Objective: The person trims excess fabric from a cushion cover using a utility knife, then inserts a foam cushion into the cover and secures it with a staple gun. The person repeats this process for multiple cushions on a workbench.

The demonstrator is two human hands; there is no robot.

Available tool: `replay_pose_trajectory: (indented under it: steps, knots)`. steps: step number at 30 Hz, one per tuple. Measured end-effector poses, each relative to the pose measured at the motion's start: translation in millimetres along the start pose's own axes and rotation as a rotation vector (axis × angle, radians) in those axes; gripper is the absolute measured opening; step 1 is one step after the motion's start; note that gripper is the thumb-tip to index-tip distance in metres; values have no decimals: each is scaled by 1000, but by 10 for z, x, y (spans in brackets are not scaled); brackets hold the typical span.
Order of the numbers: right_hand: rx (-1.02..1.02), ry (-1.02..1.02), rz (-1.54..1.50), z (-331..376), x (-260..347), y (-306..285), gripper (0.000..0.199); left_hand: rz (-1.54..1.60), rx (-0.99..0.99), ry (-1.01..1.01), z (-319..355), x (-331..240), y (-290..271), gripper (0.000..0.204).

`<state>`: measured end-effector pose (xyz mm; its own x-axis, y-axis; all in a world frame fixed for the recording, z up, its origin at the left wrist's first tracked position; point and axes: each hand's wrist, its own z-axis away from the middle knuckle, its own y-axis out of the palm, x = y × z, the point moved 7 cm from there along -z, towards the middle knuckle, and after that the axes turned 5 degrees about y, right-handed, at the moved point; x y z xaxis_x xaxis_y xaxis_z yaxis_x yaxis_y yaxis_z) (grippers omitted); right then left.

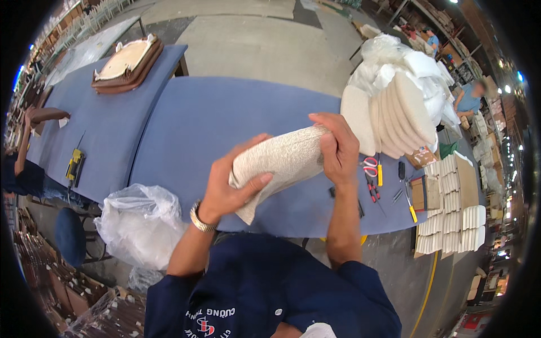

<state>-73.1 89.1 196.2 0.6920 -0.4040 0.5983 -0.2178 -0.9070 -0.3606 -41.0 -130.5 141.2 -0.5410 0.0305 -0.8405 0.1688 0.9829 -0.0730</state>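
One beige pad (286,155), gripped by left hand (225,183) and right hand (341,149), looks unfinished; at two o'clock, pale pads (394,121) (perhaps waiting).

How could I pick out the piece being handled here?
Find the large blue table. Over its near side, a left hand and a right hand grip a pale textured piece. Unlike the pale pads stacked to the right, it is in hand and looks curled.
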Motion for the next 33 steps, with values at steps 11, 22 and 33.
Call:
replay_pose_trajectory:
  steps: [11, 22, 33]
  knots:
    - [460, -163, 373, -154, 340, 674, 40, -212, 215, -129, -304, -60, -416, 40]
    - [558, -106, 501, 35, 259, 638, 28, -293, 147, 157, -54, -116, -266, 50]
    - [773, -279, 327, -157, 465, 996, 36, -150, -10, 61, 29, 24, -275, 57]
